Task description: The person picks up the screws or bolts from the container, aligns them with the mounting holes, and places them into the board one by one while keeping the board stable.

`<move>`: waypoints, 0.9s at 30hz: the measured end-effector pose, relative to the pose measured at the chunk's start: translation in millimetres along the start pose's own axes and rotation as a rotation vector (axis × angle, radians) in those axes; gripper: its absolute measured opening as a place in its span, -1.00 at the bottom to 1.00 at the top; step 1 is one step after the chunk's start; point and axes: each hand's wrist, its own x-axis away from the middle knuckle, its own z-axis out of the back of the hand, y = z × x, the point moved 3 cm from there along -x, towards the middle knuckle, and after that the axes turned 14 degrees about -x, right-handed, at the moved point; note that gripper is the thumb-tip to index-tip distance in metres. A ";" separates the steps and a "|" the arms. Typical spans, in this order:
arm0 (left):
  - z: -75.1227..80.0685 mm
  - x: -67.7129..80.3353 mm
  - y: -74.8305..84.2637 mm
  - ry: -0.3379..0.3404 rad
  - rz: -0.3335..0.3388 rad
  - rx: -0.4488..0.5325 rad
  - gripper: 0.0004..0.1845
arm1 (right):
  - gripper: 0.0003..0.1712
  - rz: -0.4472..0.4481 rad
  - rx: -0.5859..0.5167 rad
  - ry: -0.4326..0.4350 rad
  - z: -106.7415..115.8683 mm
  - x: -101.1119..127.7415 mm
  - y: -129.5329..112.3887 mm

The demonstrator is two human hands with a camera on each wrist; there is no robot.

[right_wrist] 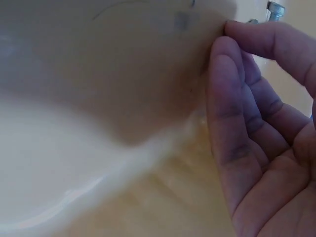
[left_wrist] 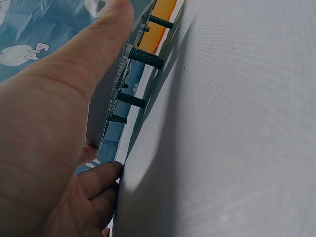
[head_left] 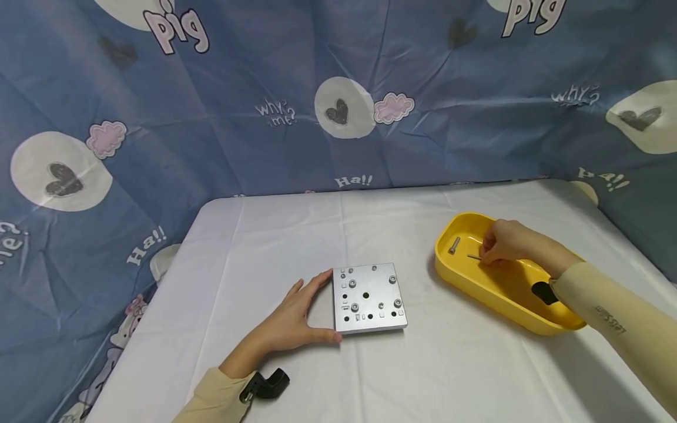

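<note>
A square silver metal plate [head_left: 378, 294] with holes and several screws lies in the middle of the white table. My left hand [head_left: 296, 320] grips its left side, thumb at the near corner and fingers at the far one. Threaded screw shanks [left_wrist: 146, 58] stick out from the plate's underside in the left wrist view. Over at the right, my right hand [head_left: 506, 242] is inside a yellow tray [head_left: 476, 298], pinching a thin screw [head_left: 473, 257] between thumb and fingertips; part of it is hidden by the fingers. A thicker socket-head screw [head_left: 453, 245] lies beside it in the tray.
White cloth [head_left: 264, 258] covers the table. Behind it hangs a blue printed curtain [head_left: 296, 153], which also runs down the left side. A black wrist mount [head_left: 264, 385] sits on the left forearm, and another dark one [head_left: 545, 292] shows at the right wrist over the tray.
</note>
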 end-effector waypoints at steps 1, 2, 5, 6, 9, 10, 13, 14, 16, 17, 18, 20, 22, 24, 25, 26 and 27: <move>-0.1 0.0 -0.1 0.001 -0.001 0.000 0.40 | -0.82 -0.003 0.009 -0.009 0.1 0.3 0.7; -0.2 0.0 -0.2 0.001 -0.002 -0.001 0.40 | -0.81 -0.007 0.016 -0.018 0.1 0.7 1.4; -0.4 -0.4 -0.6 0.002 -0.007 -0.005 0.40 | -0.81 -0.018 0.012 -0.035 0.0 1.1 3.5; -0.3 -0.5 -0.6 0.001 -0.007 -0.006 0.40 | -0.81 -0.019 0.010 -0.038 0.1 1.2 4.1; 0.2 -0.8 -0.3 0.000 -0.008 -0.007 0.40 | -0.81 -0.019 0.004 -0.043 0.8 1.5 4.8; 0.4 -0.9 -0.1 0.000 -0.009 -0.006 0.40 | -0.81 -0.018 0.000 -0.043 1.2 1.6 4.6; 1.1 -0.7 0.3 -0.002 -0.008 -0.004 0.40 | -0.83 -0.019 -0.022 -0.047 3.1 1.9 3.8; 1.1 -0.5 0.3 -0.002 -0.007 -0.005 0.40 | -0.83 -0.019 -0.029 -0.047 4.0 2.0 3.5; 0.8 -0.6 0.1 0.000 -0.013 -0.005 0.40 | -0.83 -0.026 -0.050 -0.046 6.2 2.0 2.9; 0.5 -0.7 0.0 0.002 -0.015 -0.005 0.40 | -0.83 -0.028 -0.059 -0.041 7.6 1.9 2.7; 0.3 -0.8 0.0 0.003 -0.018 -0.005 0.40 | -0.83 -0.029 -0.067 -0.033 8.8 2.1 1.7; 0.0 -1.0 -0.2 0.007 -0.024 -0.004 0.40 | -0.81 -0.029 -0.085 -0.015 11.3 2.1 -0.5; -0.1 -1.0 -0.4 0.009 -0.026 -0.003 0.40 | -0.81 -0.021 -0.105 0.004 13.8 2.9 -4.5; -0.1 -0.9 -0.4 0.010 -0.027 -0.002 0.40 | -0.81 -0.012 -0.131 0.019 16.1 4.3 -9.7; -0.1 -0.9 -0.6 0.011 -0.028 -0.004 0.40 | -0.80 -0.010 -0.147 0.025 17.3 4.7 -11.9; -0.1 -0.9 -0.7 0.012 -0.027 -0.004 0.40 | -0.80 -0.007 -0.163 0.030 18.5 5.5 -14.4; 0.0 -0.9 -0.6 0.012 -0.026 -0.004 0.40 | -0.80 -0.002 -0.174 0.033 19.5 6.2 -16.9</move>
